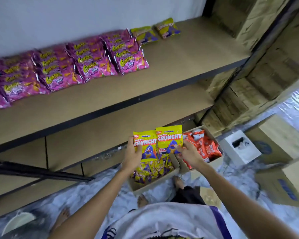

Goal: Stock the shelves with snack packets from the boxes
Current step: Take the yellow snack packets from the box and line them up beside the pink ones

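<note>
My left hand (132,156) grips a yellow Crunchy packet (144,142) by its lower left edge. Beside it, my right hand (188,153) pinches a second yellow Crunchy packet (169,138) at its lower right corner. Both packets hang upright above an open cardboard box (145,186) on the floor, which holds several more yellow packets (150,170). On the upper shelf (179,59), rows of pink Cornitoz packets (86,62) fill the left side, and two yellow Crunchy packets (155,31) lie at the back just right of them.
A second open box holds red packets (203,145) to the right of the yellow box. The lower shelf (110,128) is bare. A white box (240,147) and more cartons (283,187) stand on the floor at right. Stacked cartons (266,66) line the right wall.
</note>
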Tool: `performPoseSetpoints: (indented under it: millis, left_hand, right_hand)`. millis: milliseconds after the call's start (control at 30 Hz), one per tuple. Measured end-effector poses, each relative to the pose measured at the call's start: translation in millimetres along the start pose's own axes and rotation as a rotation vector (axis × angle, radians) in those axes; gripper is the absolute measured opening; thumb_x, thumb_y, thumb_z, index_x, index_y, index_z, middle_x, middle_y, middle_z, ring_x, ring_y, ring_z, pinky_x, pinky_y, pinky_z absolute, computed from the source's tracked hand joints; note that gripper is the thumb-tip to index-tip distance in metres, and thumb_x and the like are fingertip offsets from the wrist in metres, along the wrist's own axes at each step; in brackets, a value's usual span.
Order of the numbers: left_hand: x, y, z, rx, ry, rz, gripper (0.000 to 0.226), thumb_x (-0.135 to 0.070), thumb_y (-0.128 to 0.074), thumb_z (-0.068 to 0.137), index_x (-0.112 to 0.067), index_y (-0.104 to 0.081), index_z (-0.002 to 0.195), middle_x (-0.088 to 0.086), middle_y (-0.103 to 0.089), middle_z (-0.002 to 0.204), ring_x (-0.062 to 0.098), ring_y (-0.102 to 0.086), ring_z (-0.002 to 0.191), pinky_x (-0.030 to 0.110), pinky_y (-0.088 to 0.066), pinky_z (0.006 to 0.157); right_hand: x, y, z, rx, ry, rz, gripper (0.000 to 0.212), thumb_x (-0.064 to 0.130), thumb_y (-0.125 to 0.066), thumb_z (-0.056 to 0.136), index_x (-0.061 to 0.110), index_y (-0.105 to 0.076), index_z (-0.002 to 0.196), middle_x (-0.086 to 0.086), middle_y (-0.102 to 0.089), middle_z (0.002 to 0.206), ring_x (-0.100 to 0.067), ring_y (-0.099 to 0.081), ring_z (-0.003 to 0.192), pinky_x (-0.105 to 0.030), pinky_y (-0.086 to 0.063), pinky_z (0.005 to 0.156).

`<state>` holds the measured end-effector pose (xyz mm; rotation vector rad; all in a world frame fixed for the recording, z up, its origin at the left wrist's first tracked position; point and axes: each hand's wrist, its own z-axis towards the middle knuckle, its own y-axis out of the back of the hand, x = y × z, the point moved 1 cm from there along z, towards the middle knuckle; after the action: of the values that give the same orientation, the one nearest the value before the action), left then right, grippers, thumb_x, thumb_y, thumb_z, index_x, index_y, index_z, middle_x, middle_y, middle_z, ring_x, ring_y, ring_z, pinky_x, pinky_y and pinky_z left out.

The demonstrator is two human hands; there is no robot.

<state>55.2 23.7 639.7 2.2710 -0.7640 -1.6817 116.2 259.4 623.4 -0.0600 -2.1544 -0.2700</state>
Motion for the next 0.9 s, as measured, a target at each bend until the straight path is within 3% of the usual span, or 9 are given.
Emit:
performPoseSetpoints:
  millis: [100, 167, 267, 400, 500, 633, 700, 800, 900]
  left_hand:
    - [-26.3, -4.9, 15.0, 0.022, -0.055, -0.046, 0.023, -0.021, -0.045, 0.105, -0.037, -0.041, 0.121, -0.021, -0.064, 0.100, -0.006, -0.064, 0.083, 0.022, -0.052, 0.073]
    - [-48.3, -10.1, 25.0, 0.011, -0.103, -0.086, 0.022, -0.021, -0.045, 0.105, -0.032, -0.042, 0.123, -0.017, -0.064, 0.106, -0.003, -0.067, 0.089, 0.028, -0.058, 0.076]
    - [-81.6, -16.7, 36.6, -0.014, -0.145, -0.161, 0.020, -0.020, -0.046, 0.105, -0.027, -0.041, 0.123, -0.016, -0.061, 0.111, -0.002, -0.067, 0.096, 0.022, -0.057, 0.073]
    - [-128.9, -20.6, 51.9, -0.049, -0.212, -0.194, 0.024, -0.022, -0.045, 0.105, -0.029, -0.041, 0.127, -0.018, -0.060, 0.114, -0.001, -0.064, 0.103, 0.015, -0.055, 0.074]
    - [-166.1, -24.5, 70.1, -0.104, -0.256, -0.210, 0.017, -0.021, -0.045, 0.106, -0.029, -0.043, 0.121, -0.018, -0.062, 0.109, -0.007, -0.065, 0.096, 0.011, -0.053, 0.070]
    - [-209.3, -33.2, 105.9, -0.175, -0.298, -0.252, 0.017, -0.017, -0.047, 0.105, -0.027, -0.046, 0.119, -0.012, -0.064, 0.113, 0.003, -0.066, 0.102, 0.027, -0.056, 0.085]
    - [-227.9, -40.1, 125.2, -0.191, -0.303, -0.257, 0.023, -0.013, -0.048, 0.104, -0.023, -0.046, 0.123, -0.010, -0.063, 0.114, 0.004, -0.065, 0.104, 0.020, -0.054, 0.083]
    - [-249.7, -51.7, 148.2, -0.233, -0.274, -0.213, 0.023, -0.009, -0.048, 0.102, -0.018, -0.046, 0.123, -0.011, -0.060, 0.108, 0.000, -0.062, 0.096, 0.006, -0.047, 0.066]
    - [-258.7, -62.7, 171.1, -0.259, -0.215, -0.179, 0.019, -0.012, -0.049, 0.102, -0.017, -0.047, 0.120, -0.006, -0.060, 0.108, -0.001, -0.059, 0.090, 0.011, -0.044, 0.065]
  right_hand:
    - [28.1, 14.9, 3.5, -0.021, 0.073, 0.041, 0.010, 0.016, -0.058, 0.101, 0.021, -0.066, 0.103, 0.001, -0.076, 0.102, -0.010, -0.070, 0.091, -0.028, -0.057, 0.074]
    - [44.2, 27.3, 12.0, -0.015, 0.118, 0.034, 0.009, 0.021, -0.059, 0.101, 0.024, -0.066, 0.104, -0.008, -0.074, 0.105, -0.013, -0.069, 0.087, -0.031, -0.056, 0.073]
    - [70.5, 50.9, 26.5, -0.015, 0.182, 0.054, 0.012, 0.026, -0.060, 0.100, 0.018, -0.066, 0.107, -0.014, -0.072, 0.109, -0.020, -0.067, 0.090, -0.038, -0.055, 0.078]
    - [118.9, 85.6, 40.7, -0.060, 0.259, 0.079, 0.008, 0.026, -0.058, 0.101, 0.024, -0.066, 0.104, 0.006, -0.076, 0.100, -0.015, -0.070, 0.098, -0.037, -0.055, 0.085]
    - [152.3, 114.6, 58.2, -0.089, 0.335, 0.083, 0.007, 0.026, -0.059, 0.100, 0.023, -0.065, 0.104, 0.005, -0.076, 0.100, -0.018, -0.070, 0.099, -0.040, -0.053, 0.084]
    - [190.4, 149.3, 81.8, -0.127, 0.416, 0.103, 0.010, 0.022, -0.060, 0.099, 0.017, -0.060, 0.108, 0.004, -0.076, 0.100, -0.010, -0.072, 0.088, -0.027, -0.052, 0.070]
    - [203.5, 162.8, 93.8, -0.153, 0.440, 0.097, 0.009, 0.018, -0.062, 0.099, 0.016, -0.059, 0.107, 0.001, -0.076, 0.098, -0.008, -0.073, 0.082, -0.022, -0.052, 0.064]
    - [212.4, 178.6, 118.4, -0.156, 0.439, 0.055, 0.010, 0.017, -0.064, 0.097, 0.022, -0.059, 0.105, -0.001, -0.077, 0.098, -0.015, -0.074, 0.086, -0.031, -0.055, 0.072]
    - [213.6, 192.7, 147.6, -0.137, 0.433, -0.018, 0.019, 0.025, -0.066, 0.095, 0.023, -0.059, 0.113, -0.001, -0.076, 0.104, -0.017, -0.074, 0.094, -0.044, -0.058, 0.086]
